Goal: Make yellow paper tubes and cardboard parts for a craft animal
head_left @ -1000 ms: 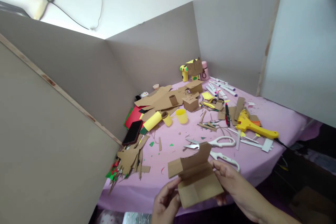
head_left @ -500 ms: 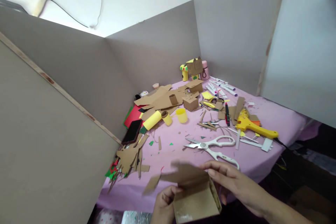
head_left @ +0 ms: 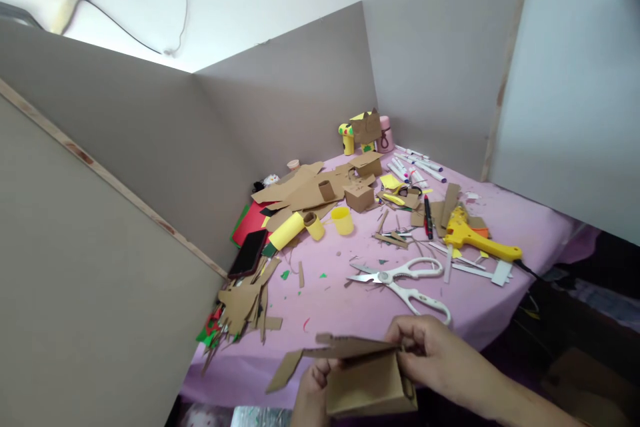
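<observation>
At the table's front edge I hold a small brown cardboard box (head_left: 367,388) with flaps still spread at its top. My left hand (head_left: 311,390) grips its left side, fingers curled behind the wall. My right hand (head_left: 425,353) pinches the box's right end near the upper corner, where a raised flap (head_left: 350,347) meets it. A smaller flap (head_left: 285,370) sticks out to the left. Just beyond my right hand lie white-handled scissors (head_left: 400,277), blades apart. The inside of the box is mostly hidden.
A yellow glue gun (head_left: 477,240) with a cord lies at the right. Cardboard scraps (head_left: 245,300) and a phone (head_left: 249,253) are on the left. Farther back are yellow paper rolls (head_left: 287,230), small cardboard boxes (head_left: 359,197) and markers (head_left: 420,163). Grey partitions (head_left: 290,87) enclose the table.
The box has tilted, and its raised flap has come down lower toward it. My right hand has shifted from stretched fingers to a closed pinch at the box's right corner.
</observation>
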A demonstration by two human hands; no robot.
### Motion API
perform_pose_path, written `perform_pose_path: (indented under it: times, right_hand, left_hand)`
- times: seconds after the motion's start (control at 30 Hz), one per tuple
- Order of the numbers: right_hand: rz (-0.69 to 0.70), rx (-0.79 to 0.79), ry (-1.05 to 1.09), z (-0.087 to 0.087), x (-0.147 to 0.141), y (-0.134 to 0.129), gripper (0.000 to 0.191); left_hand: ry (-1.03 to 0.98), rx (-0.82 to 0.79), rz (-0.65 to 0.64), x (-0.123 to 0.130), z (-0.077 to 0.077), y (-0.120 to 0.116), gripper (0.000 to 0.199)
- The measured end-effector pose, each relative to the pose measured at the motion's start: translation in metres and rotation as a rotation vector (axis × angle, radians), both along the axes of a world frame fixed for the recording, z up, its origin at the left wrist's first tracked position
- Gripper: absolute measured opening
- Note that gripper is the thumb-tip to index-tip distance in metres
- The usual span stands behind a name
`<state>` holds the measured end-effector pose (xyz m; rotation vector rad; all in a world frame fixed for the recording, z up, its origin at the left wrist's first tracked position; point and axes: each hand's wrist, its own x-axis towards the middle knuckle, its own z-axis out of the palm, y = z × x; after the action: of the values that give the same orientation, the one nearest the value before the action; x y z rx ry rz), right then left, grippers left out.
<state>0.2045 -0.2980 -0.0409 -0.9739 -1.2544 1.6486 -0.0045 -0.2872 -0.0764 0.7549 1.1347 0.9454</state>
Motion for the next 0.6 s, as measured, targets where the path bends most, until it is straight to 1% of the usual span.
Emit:
perform_pose_path:
  times: [0.1, 0.17, 0.23, 0.3, 0.33, 0.4, 0.43, 0.5, 0.6]
  right_hand:
    - [-0.034, 0.049, -0.027, 0.000, -0.002, 0.000, 0.011]
    - [-0.026, 0.031, 0.005, -0.001, -0.003, 0.001, 0.011]
    - [0.018, -0.028, 0.046, -0.001, -0.003, 0.002, 0.008]
    - [0.074, -0.064, 0.083, -0.002, -0.004, 0.002, 0.004]
    - [0.090, -0.067, 0.102, -0.002, -0.005, 0.002, 0.010]
    - [0.074, -0.047, 0.124, -0.001, -0.006, 0.002, 0.022]
    - [0.052, -0.036, 0.108, -0.001, -0.007, 0.001, 0.026]
    - [0.046, -0.050, 0.028, 0.002, -0.008, 0.000, 0.026]
    - [0.136, -0.119, -0.094, 0.007, -0.008, -0.003, 0.021]
  left_hand:
    - [-0.076, 0.016, 0.036, 0.004, 0.000, -0.002, 0.029]
    - [-0.090, 0.014, 0.021, 0.007, 0.005, -0.003, 0.031]
    - [-0.070, 0.000, -0.019, 0.011, 0.011, -0.004, 0.025]
    - [-0.044, -0.011, -0.042, 0.014, 0.017, -0.004, 0.025]
    - [-0.036, -0.014, -0.042, 0.016, 0.019, -0.004, 0.027]
    - [-0.026, -0.022, -0.040, 0.016, 0.020, -0.004, 0.030]
    - [-0.020, -0.025, -0.040, 0.016, 0.021, -0.005, 0.031]
    - [-0.012, -0.027, -0.039, 0.012, 0.020, -0.006, 0.032]
    - [0.018, -0.034, -0.031, 0.003, 0.017, -0.006, 0.041]
